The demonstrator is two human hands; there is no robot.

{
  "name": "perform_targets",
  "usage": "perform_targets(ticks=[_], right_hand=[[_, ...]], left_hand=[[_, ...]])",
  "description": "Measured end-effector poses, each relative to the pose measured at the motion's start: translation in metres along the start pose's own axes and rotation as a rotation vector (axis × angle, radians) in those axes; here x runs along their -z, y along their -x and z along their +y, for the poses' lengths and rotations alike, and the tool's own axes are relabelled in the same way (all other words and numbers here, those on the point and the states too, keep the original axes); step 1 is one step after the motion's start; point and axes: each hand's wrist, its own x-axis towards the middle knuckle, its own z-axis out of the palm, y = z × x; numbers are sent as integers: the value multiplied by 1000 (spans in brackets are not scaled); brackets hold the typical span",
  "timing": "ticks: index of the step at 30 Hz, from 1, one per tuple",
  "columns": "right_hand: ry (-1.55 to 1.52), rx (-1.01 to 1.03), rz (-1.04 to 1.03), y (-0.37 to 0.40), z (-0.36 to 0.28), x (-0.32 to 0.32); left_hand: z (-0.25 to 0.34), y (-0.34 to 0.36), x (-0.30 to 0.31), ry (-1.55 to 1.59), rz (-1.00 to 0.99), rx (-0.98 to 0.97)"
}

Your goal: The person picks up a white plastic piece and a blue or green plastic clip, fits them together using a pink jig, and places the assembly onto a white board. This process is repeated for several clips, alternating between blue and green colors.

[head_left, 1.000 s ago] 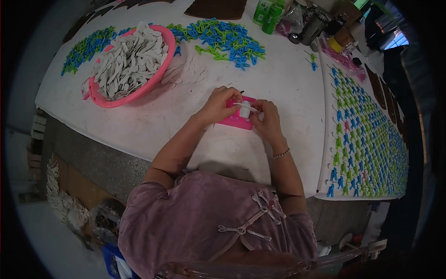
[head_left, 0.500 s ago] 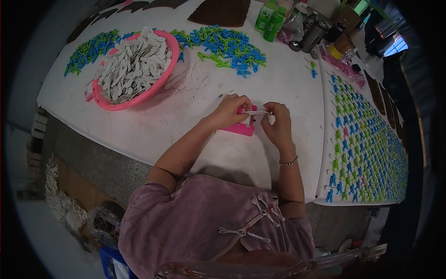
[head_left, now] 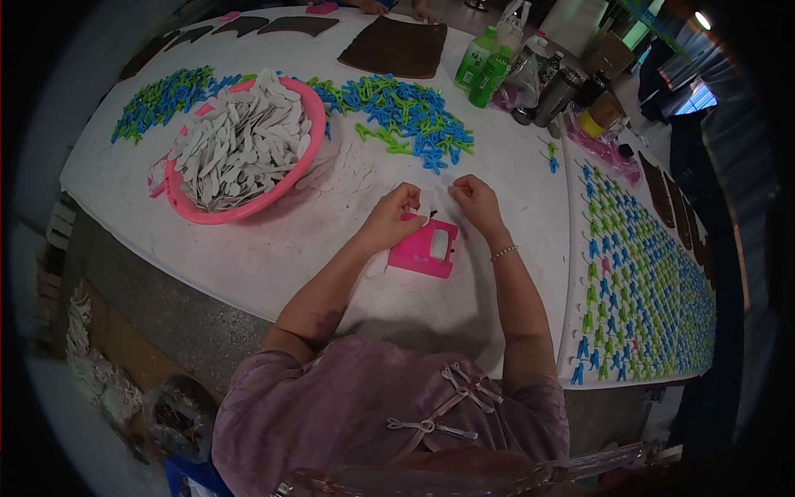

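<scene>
More pink holder [head_left: 418,251] visible now

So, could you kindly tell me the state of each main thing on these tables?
Pink holder: set down, a white insert in its opening
Pink basin: heaped full of pale flat pieces
Loose clips: piled
Clips at right: laid in rows
Two green bottles: upright
Large brown sheet: lying flat
</scene>
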Motion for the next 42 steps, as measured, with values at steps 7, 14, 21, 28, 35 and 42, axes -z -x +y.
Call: perform_targets(ticks=[7,14,21,28,35,42], right_hand=[[317,46,40,-46,5,-42],[-161,116,125,2,-29,0],[-688,60,67,83,-61,23],[-524,124,-21,90,-58,16],[-511,94,-59,89,-61,15],[-423,146,-33,88,-63,14]], left_hand=[[-14,-6,13,101,15,93],[-1,-6,25,399,-135,260],[7,-2,24,376,-245,271],[7,0,18,304,-313,210],[13,1,17,291,-337,218],[2,0,18,219,-334,163]])
